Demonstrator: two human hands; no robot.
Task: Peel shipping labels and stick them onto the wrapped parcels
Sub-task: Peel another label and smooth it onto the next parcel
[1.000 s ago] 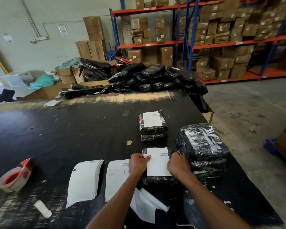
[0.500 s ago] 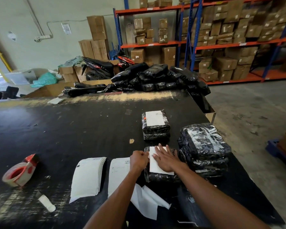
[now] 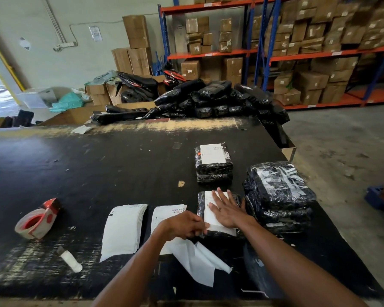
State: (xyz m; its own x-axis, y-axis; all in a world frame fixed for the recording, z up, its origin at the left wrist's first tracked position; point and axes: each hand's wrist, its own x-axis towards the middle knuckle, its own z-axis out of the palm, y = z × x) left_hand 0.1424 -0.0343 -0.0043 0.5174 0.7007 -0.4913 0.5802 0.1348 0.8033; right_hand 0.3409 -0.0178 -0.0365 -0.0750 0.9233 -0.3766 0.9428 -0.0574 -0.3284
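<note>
A black wrapped parcel (image 3: 200, 203) lies near the table's front with a white shipping label (image 3: 209, 197) on its top. My right hand (image 3: 225, 210) lies flat on that label with straight fingers. My left hand (image 3: 184, 224) has curled fingers at the parcel's near left edge. A labelled parcel stack (image 3: 213, 162) sits just beyond. To the right stands a taller stack of black parcels (image 3: 277, 193). Two piles of white labels lie left of my hands, one pile (image 3: 123, 229) face down and the other label pile (image 3: 164, 214) printed side up.
Peeled backing sheets (image 3: 197, 260) lie under my forearms. A red tape dispenser (image 3: 37, 219) and a small white tube (image 3: 70, 260) sit at the left. A heap of black parcels (image 3: 211, 98) sits beyond the table's far edge. Shelves of cardboard boxes (image 3: 297, 41) line the back.
The label was held above the parcel by both hands, then laid down. My right hand now presses flat on it, and my left hand has slid down to the parcel's near left edge.
</note>
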